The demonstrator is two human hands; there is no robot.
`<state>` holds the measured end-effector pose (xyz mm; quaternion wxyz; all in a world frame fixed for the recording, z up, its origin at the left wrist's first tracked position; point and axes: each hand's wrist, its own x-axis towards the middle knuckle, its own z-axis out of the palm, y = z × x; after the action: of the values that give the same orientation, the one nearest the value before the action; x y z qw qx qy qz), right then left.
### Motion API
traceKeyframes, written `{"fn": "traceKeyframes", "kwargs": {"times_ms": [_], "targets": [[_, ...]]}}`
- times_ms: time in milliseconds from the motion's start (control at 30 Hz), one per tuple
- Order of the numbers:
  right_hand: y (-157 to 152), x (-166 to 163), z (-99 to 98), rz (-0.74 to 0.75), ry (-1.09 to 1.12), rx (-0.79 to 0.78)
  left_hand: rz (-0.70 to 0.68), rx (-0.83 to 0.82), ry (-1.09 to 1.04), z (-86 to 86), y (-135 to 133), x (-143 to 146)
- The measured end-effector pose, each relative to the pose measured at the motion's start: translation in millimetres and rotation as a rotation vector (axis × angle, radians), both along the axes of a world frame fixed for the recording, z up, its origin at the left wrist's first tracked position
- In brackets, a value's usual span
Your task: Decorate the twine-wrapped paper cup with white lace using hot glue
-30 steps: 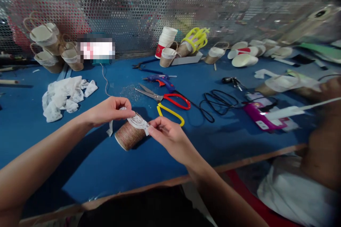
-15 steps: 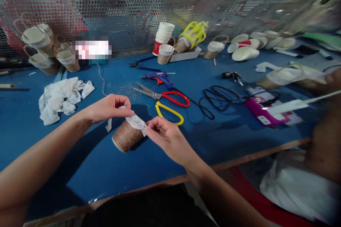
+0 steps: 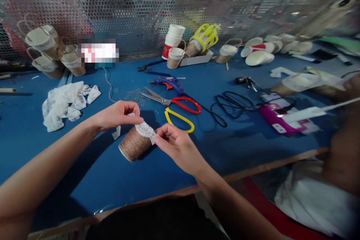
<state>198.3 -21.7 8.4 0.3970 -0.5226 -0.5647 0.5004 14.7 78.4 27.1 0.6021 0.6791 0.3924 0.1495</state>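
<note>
The left grip (image 3: 120, 115) and the right grip (image 3: 176, 144) were both pinched, thumb against finger, on 1 strip of white lace (image 3: 145, 129), which lay across the wider end of a wrapped cup (image 3: 134, 145). That cup lay tilted on its side on the blue table (image 3: 118, 187), between the 2 grips and slightly nearer the body; its brown twine ran in close rings with reddish streaks, and a pale edge showed at the narrower end. A loose tail of lace showed just below the left grip.

Just beyond the right grip, the yellow handle of the scissors (image 3: 167, 102) was the closest obstacle, with the red handle behind it and the parted blades pointing left. Past these came a blue glue gun (image 3: 173, 85), then pliers (image 3: 152, 70). A crumpled heap of lace (image 3: 63, 105) sat left of the left grip. Right of the right grip were a looped black cable (image 3: 231, 108) and, farther off, a purple device (image 3: 271, 120) and a co-worker's arm (image 3: 341, 150). Well beyond both grips stood a stack of paper cups (image 3: 173, 39), clustered handled baskets (image 3: 46, 66) farther left, and a perforated metal panel (image 3: 152, 3) behind.
</note>
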Motion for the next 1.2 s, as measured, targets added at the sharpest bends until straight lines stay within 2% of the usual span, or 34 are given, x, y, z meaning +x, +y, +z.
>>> {"fn": "traceKeyframes", "kwargs": {"times_ms": [200,400,533,1000,1100,1200], "targets": [[-0.2,1.0,4.8,0.01,0.016,-0.006,-0.029,-0.018,-0.046,-2.3,-1.5,-5.6],[-4.4,3.4,20.5,0.039,-0.01,0.041,-0.046,-0.062,-0.103,4.6,-15.6,-15.5],[-7.7,1.1,30.8,0.072,-0.027,0.09,-0.015,-0.146,-0.19,7.9,-28.8,-23.0],[-9.5,-7.0,52.9,0.181,0.081,0.188,0.11,-0.216,-0.369,8.8,-52.5,-39.0],[-8.8,-6.5,52.8,0.098,0.086,0.274,0.174,-0.194,-0.385,8.8,-55.4,-37.6],[-8.6,-5.4,47.5,-0.055,0.057,0.342,0.257,-0.07,-0.416,8.5,-58.4,-36.8]]}}
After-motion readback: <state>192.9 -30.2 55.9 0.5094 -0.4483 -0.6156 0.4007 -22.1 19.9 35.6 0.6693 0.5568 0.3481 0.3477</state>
